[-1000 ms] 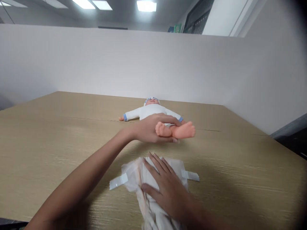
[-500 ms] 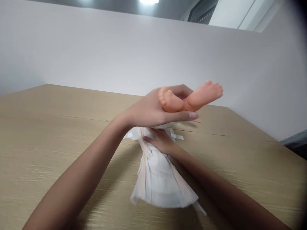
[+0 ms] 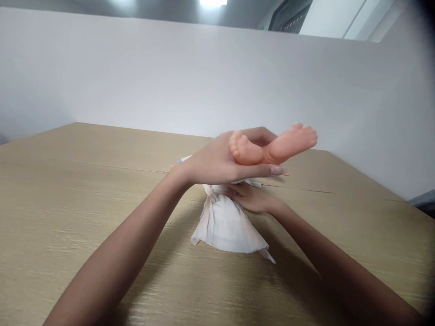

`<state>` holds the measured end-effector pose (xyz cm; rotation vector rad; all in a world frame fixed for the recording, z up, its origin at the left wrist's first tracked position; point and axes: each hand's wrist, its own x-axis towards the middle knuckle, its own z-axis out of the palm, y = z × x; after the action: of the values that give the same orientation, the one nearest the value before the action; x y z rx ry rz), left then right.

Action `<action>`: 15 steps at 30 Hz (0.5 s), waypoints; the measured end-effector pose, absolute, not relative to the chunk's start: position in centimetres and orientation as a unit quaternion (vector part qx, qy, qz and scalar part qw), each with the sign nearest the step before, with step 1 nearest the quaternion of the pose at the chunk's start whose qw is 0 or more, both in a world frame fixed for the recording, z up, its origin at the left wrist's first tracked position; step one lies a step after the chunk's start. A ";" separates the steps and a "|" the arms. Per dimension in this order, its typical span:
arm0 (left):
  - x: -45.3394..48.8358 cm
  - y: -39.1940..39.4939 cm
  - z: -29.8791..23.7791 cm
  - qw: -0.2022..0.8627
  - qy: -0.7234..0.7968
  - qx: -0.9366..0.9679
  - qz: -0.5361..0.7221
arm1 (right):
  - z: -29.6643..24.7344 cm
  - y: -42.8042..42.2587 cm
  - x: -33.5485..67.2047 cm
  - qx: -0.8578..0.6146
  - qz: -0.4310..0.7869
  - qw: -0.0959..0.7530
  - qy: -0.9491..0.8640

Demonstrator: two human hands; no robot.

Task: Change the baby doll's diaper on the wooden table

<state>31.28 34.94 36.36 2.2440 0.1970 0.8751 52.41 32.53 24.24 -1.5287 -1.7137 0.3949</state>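
My left hand is closed around the ankles of a doll, keeping its legs raised above the table. Both bare feet of the doll point toward me, soles showing; its body is mostly hidden behind my hand. Beneath lies a white diaper, its near end spread out and its middle bunched up. At the diaper's right side, my right hand has its fingers closed on the gathered part, the fingertips partly hidden under my left hand. A white side tab sticks out to the right.
All of this rests on a wood-grain table with a thin seam running across it. A pale partition wall rises behind the table's far edge. A dark object is beyond the right edge.
The diaper's near end has shifted away from me, toward the doll. My right hand has moved slightly right, out to the diaper's side. My left hand still holds the doll's ankles.
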 end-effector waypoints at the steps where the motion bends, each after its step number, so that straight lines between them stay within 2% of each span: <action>1: 31.3 34.8 36.1 0.363 0.076 0.866 0.337 | 24.4 31.3 53.4 -0.573 0.179 0.335 -0.726; 3: 31.5 34.4 35.6 0.377 0.075 0.861 0.334 | 24.7 28.8 55.1 -0.534 0.187 0.242 -0.788; 4: 31.6 34.1 35.2 0.381 0.076 0.860 0.331 | 24.9 27.6 55.7 -0.538 0.174 0.228 -0.793; 6: 31.9 33.3 34.4 0.384 0.081 0.864 0.317 | 25.2 25.3 56.2 -0.574 0.135 0.263 -0.763; 8: 32.1 32.4 33.4 0.384 0.081 0.871 0.297 | 25.4 23.7 55.9 -0.591 0.092 0.333 -0.729; 11: 32.1 31.0 32.1 0.373 0.064 0.883 0.277 | 25.4 22.6 54.6 -0.547 0.034 0.429 -0.718; 15: 30.9 29.4 31.0 0.337 0.068 0.901 0.264 | 25.4 22.6 54.1 -0.475 0.082 0.436 -0.760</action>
<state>30.90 29.39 30.99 2.3485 0.1779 0.6872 54.13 22.57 25.41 -1.1831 -1.8911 0.2040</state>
